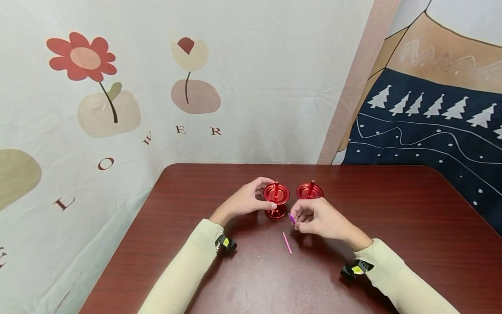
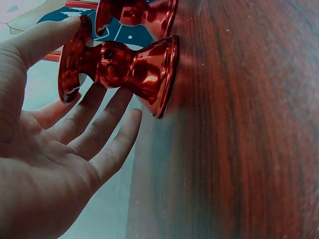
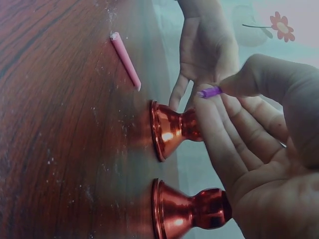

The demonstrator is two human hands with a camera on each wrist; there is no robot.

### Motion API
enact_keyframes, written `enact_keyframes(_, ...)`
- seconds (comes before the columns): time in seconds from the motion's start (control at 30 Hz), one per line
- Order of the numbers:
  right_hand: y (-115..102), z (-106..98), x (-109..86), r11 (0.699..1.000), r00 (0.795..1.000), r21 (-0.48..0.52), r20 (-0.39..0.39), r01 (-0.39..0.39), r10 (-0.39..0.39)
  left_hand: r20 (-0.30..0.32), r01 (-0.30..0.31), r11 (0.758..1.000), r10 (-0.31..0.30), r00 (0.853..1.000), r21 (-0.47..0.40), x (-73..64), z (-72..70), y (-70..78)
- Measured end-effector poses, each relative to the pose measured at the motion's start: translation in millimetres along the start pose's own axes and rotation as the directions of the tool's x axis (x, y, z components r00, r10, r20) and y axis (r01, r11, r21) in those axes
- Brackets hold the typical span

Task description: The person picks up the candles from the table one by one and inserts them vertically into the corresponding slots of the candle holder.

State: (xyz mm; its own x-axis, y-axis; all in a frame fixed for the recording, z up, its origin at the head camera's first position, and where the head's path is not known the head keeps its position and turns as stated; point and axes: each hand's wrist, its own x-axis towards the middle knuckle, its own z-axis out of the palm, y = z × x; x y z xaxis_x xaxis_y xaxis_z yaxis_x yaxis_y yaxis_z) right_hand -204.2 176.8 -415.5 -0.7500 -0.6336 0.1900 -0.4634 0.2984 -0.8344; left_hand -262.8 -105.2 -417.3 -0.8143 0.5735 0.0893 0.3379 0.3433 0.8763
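The right grip pinches a slim purple stick just right of the upright, shiny red, flared holder that the half-open left grip encircles.

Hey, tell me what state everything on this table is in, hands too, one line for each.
Left red holder: upright on the table, post standing in its dish.
Right red holder: upright, apart from the left one, partly hidden in the head view.
Purple stick: off the table, pinched.
Pink stick: lying loose.
Left hand: around the left red holder.
Right hand: pinching the purple stick.
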Motion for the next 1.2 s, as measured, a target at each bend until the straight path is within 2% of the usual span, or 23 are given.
enact_keyframes(0.23,-8.1,0.9,-0.5,1.000,0.995,0.026,-0.096,0.011,-0.009,0.003,-0.007,1.000,0.007,1.000,0.000,-0.3,-0.1,-0.8)
enact_keyframes(0.47,-12.5,0.4,1.3,0.997,0.979,0.023,-0.196,0.068,-0.062,0.001,-0.006,1.000,0.006,1.000,0.010,-0.5,0.0,-0.8)
enact_keyframes(0.77,-17.5,-3.5,3.5,0.996,0.960,0.027,-0.270,0.083,-0.072,-0.006,-0.001,0.999,0.001,1.000,0.034,0.5,-0.5,-1.5)
enact_keyframes(1.07,-22.9,-2.0,11.0,0.996,0.929,0.008,-0.362,0.084,-0.076,-0.004,-0.011,1.000,0.011,1.000,0.027,0.1,0.5,-1.1)
enact_keyframes(1.2,-25.1,-0.7,16.6,0.995,0.908,0.013,-0.410,0.102,-0.088,-0.003,-0.009,1.000,0.009,1.000,0.029,-0.2,-0.1,-0.6)
